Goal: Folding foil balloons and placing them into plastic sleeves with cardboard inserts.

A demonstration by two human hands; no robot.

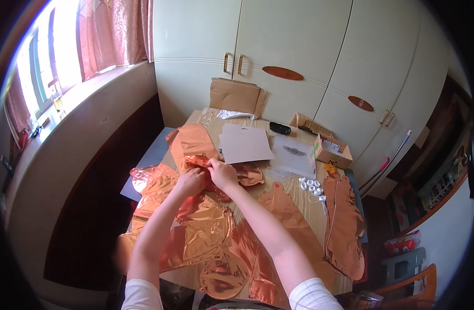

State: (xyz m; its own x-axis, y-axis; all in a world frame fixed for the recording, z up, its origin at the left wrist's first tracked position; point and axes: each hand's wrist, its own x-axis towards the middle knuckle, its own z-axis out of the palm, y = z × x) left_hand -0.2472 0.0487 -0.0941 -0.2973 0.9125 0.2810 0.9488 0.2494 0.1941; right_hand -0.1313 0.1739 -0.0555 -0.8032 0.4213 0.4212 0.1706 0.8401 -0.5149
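Both my hands are closed on a crumpled copper-coloured foil balloon [197, 160] at the left middle of the table. My left hand [191, 182] pinches it from the near side. Just to its right, my right hand [222, 173] grips the foil, its fingertips close to those of the left. Exactly what lies between the fingers is hidden. More deflated, shiny foil balloons [203, 235] spread under and around my forearms. One flat orange foil piece [193, 138] extends beyond my hands. On the right lies a long, flat foil balloon [343, 227] with a ruffled edge.
Grey-white cards [245, 143] and a clear plastic bag [292, 157] lie beyond my hands. Small white ribbon rolls [312, 184] sit right of centre. A small open box [333, 151], a black case [280, 128] and folded cardboard [237, 97] stand near the far edge, before pale cabinets [288, 36].
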